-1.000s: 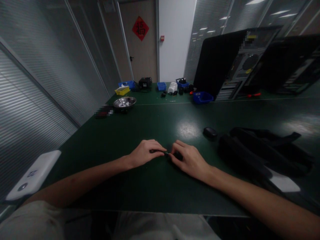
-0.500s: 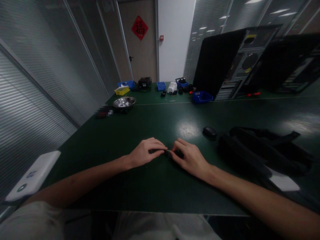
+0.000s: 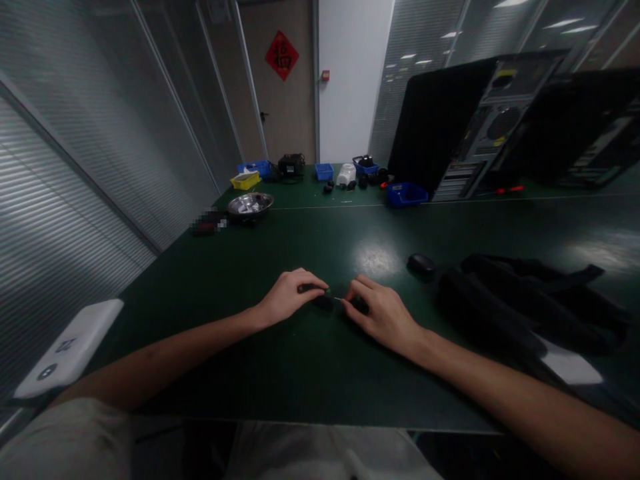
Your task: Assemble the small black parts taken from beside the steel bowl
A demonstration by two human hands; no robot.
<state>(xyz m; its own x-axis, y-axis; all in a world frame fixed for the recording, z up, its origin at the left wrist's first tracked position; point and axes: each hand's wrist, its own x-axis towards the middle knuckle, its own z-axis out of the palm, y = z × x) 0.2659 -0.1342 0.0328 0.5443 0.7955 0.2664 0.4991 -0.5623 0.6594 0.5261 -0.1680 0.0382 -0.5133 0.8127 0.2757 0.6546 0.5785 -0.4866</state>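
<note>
Over the green tabletop, my left hand pinches a small dark piece with a green edge between thumb and fingertips; its exact kind is too small to make out. Just below those fingertips is a small black object, partly covered by the hand. My right hand is closed, its thumb and forefinger on a thin metallic rod that points left toward the black object. Whether the rod touches it I cannot tell. Right of my hands lies a black computer mouse.
A black strapped bag lies at right. Farther back are a metal bowl, a blue bin, a yellow tray and an open computer case. A white device stands at the left edge.
My left hand has risen slightly and drawn back from the right fingertips, uncovering the small black object below. The right hand has hardly moved.
</note>
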